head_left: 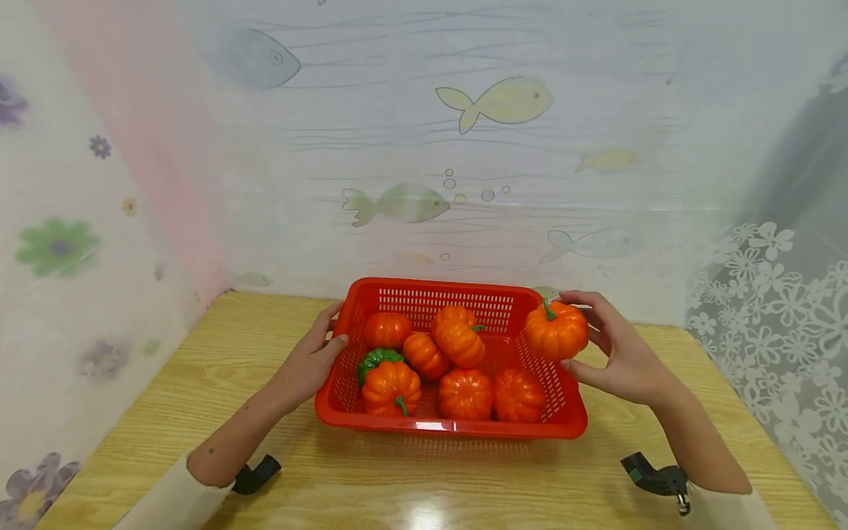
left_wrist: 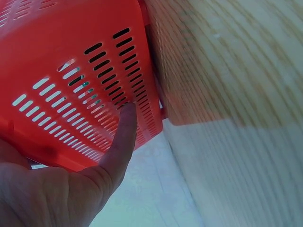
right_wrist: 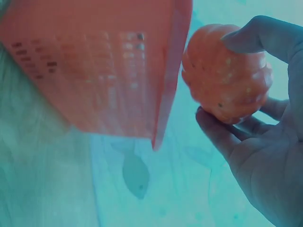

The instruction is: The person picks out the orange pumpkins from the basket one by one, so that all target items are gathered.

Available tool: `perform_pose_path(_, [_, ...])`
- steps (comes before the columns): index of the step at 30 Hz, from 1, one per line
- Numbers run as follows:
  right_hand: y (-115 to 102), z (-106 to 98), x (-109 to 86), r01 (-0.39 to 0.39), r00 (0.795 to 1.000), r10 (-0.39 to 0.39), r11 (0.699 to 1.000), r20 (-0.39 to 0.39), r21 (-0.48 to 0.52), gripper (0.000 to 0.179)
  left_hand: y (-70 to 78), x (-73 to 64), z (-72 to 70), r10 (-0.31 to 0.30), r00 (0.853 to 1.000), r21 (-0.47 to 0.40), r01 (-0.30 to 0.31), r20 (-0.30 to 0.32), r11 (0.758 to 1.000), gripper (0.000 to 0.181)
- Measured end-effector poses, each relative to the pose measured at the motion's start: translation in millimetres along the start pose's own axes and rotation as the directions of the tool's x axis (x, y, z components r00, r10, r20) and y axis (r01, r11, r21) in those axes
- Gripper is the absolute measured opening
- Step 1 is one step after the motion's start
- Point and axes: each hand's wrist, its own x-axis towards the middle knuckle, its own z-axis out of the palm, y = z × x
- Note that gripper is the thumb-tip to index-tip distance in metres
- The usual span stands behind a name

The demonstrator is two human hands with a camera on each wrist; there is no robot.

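Observation:
My right hand (head_left: 626, 357) holds a small orange toy pumpkin (head_left: 559, 335) with a green stem at the right rim of a red plastic basket (head_left: 411, 423). In the right wrist view the thumb presses one side of that pumpkin (right_wrist: 222, 78) and the fingers support the other, just outside the basket wall (right_wrist: 109, 94). On the left, my left hand (head_left: 306, 368) grips the basket's side, thumb at the rim. One finger lies along the slotted outer wall (left_wrist: 71, 109) in the left wrist view. Several orange pumpkins (head_left: 466, 394) and a dark green one (head_left: 377, 361) lie inside.
The basket stands on a wooden table (head_left: 258, 361). A pale wall covering (head_left: 397, 110) printed with fish rises behind it, and a white floral lace covering (head_left: 782, 324) hangs at the right. Dark wrist devices (head_left: 656, 478) show by both forearms.

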Motion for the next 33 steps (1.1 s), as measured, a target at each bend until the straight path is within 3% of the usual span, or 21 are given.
perform_pose_path(6, [14.1, -12.5, -2.1, 0.002, 0.999, -0.002, 1.000, -0.045, -0.008, 0.093, 0.4, -0.4, -0.4, 0.006, 1.000, -0.009, -0.006, 0.004, 1.000, 0.063])
perform_pose_path(14, [33.7, -22.1, -8.6, -0.085, 0.987, 0.082, 0.996, -0.138, -0.012, 0.089, -0.1, -0.2, -0.5, 0.018, 1.000, -0.014, -0.018, 0.008, 1.000, 0.063])
perform_pose_path(19, [49.8, -25.4, -13.5, -0.137, 0.975, 0.119, 0.987, -0.186, -0.086, 0.087, -1.3, 0.5, -1.0, 0.016, 1.000, -0.011, -0.016, 0.007, 1.000, 0.063])
perform_pose_path(33, [98.5, -12.3, -27.1, -0.376, 0.914, 0.345, 0.919, -0.213, -0.122, 0.086, -1.9, 0.2, 0.3, 0.015, 1.000, 0.005, -0.015, -0.003, 1.000, 0.063])
